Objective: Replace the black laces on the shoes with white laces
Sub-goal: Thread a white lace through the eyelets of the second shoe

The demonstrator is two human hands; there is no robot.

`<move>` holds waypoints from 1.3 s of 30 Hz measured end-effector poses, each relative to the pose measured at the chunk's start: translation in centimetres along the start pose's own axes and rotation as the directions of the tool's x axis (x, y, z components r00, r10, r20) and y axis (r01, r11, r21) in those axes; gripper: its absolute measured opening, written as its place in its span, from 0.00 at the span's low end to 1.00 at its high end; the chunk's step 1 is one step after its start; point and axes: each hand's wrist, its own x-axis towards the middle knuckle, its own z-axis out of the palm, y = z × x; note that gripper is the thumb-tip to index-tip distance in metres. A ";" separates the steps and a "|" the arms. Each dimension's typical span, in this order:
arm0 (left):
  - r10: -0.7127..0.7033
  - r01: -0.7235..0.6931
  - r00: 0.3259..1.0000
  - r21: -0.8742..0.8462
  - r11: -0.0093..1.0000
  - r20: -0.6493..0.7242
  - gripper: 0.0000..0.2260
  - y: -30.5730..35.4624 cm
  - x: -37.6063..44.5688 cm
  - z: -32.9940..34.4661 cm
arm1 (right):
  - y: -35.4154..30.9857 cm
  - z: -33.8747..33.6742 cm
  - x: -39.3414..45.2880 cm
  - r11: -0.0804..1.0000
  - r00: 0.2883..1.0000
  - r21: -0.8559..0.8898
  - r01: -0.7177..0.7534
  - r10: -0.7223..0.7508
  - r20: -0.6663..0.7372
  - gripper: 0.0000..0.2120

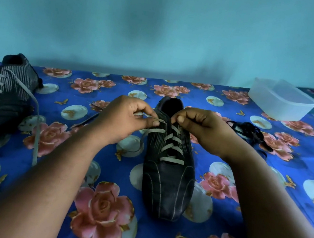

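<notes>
Shoe [170, 160] at frame centre, white lace [172, 147] crossed through most eyelets. Left hand [126, 121] pinches the lace tip; right hand [198, 128] grips the eyelet edge. Risk: tip misses the eyelet, leaving uneven lace ends

The cloth [107, 164] is bright blue, printed with pink roses and pale round discs; the middle shoe [168, 183] is black with thin pale stripes, its lace [170, 148] white; the left shoe [2, 100] matches; the loose laces [249, 130] are black; the box [281, 99] is translucent white; the wall [163, 30] is turquoise.
</notes>
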 end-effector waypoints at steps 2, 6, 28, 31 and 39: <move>-0.047 0.051 0.999 -0.175 0.983 0.028 0.07 0.1 -0.2 0.3 | 0.4 -0.3 0.1 0.998 1.000 0.050 -0.024 0.024 0.002 0.08; -0.109 0.116 0.993 -0.315 0.942 0.041 0.08 0.4 -0.2 1.0 | 0.7 -0.2 0.1 0.993 0.999 0.113 -0.032 0.030 0.016 0.06; 0.012 0.041 0.986 0.320 0.947 -0.164 0.17 -0.9 -0.7 -1.2 | 0.6 -0.3 0.0 0.961 0.991 0.273 0.052 -0.017 -0.130 0.10; -0.015 0.000 0.999 0.408 0.913 0.034 0.32 0.6 -1.2 -1.1 | 0.0 0.3 -0.3 0.976 0.975 0.134 0.169 -0.146 -0.166 0.08; 0.053 -0.022 0.970 -0.131 0.991 0.238 0.20 3.1 -2.2 -0.8 | -1.3 1.4 -0.4 0.874 0.924 -0.342 0.344 -0.380 -0.041 0.17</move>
